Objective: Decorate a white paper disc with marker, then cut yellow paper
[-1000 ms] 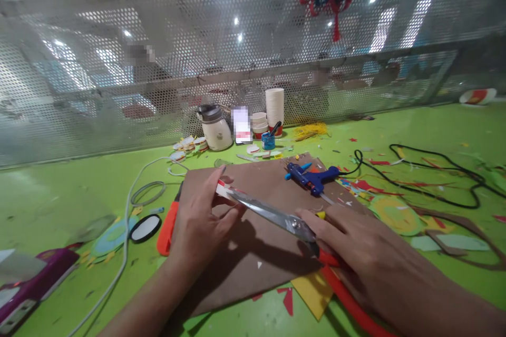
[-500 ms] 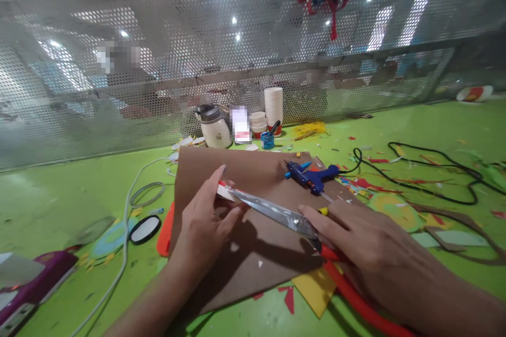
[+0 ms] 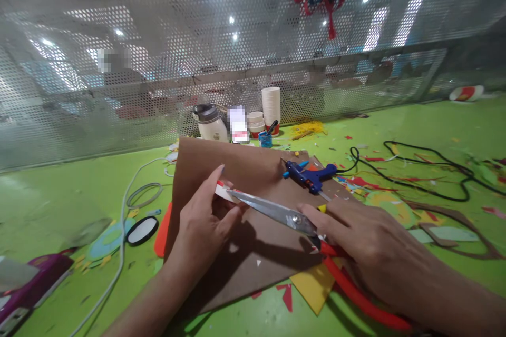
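Holding: small white-and-red piece (image 3: 224, 192), pinched between thumb and fingers of the left grip (image 3: 208, 215), raised above the brown sheet (image 3: 237, 163). Right grip (image 3: 361, 229): clamped round the red-handled scissors (image 3: 276, 213), blades reaching across toward the left grip, tip at the piece. Whether the blades bite the paper or only lie against it: cannot tell. Progress, as judged: cutting in hand, apparently unfinished; piece not set down, its final outline not readable. Scraps cut loose: red scraps (image 3: 288, 299) and one yellow sheet (image 3: 315, 285), on the near side, below and between the grips. Beyond the right grip: blue glue gun (image 3: 308, 175) resting on the brown sheet, black cord (image 3: 465, 172) trailing right. Left of the left grip: orange-red handle (image 3: 161, 234), partly under the sheet; black-rimmed oval (image 3: 142, 230); pale blue paper disc (image 3: 103, 242); white cord (image 3: 123, 226). Beyond both grips, far side of the green bench (image 3: 75, 189): jug (image 3: 212, 129), paper cup stack (image 3: 271, 106), blue jar (image 3: 265, 140). Hindrances: the sheet's far left part curls up behind the left grip, hiding the jug's base; the glue gun lies near the right grip's fingers.
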Demonstrator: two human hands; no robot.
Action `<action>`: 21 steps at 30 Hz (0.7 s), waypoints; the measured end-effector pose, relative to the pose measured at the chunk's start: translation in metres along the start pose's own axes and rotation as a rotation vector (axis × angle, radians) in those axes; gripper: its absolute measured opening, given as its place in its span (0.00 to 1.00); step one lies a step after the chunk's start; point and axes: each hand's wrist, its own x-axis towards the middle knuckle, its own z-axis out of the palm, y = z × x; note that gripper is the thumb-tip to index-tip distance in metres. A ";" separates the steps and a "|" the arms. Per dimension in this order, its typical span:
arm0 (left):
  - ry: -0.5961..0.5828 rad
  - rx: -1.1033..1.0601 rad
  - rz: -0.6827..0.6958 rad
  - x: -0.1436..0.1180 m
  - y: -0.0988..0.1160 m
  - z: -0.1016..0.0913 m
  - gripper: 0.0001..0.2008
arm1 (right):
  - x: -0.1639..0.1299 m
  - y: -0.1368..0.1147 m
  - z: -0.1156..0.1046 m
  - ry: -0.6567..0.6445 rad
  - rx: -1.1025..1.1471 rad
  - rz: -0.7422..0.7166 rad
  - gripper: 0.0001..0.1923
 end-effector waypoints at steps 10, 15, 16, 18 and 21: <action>-0.018 0.035 0.067 0.000 -0.003 0.002 0.27 | 0.003 -0.002 -0.005 -0.019 -0.015 0.022 0.23; -0.047 0.047 0.067 -0.001 -0.002 0.000 0.27 | 0.002 -0.001 -0.004 -0.033 -0.029 0.027 0.23; -0.046 0.045 0.068 -0.001 -0.002 0.000 0.27 | 0.002 -0.001 -0.004 -0.034 -0.030 0.027 0.24; -0.045 0.039 0.064 -0.001 -0.002 0.001 0.27 | 0.002 -0.001 -0.005 -0.038 -0.033 0.031 0.24; -0.042 0.047 0.058 -0.001 -0.001 0.001 0.27 | 0.001 -0.002 -0.005 -0.054 -0.047 0.035 0.25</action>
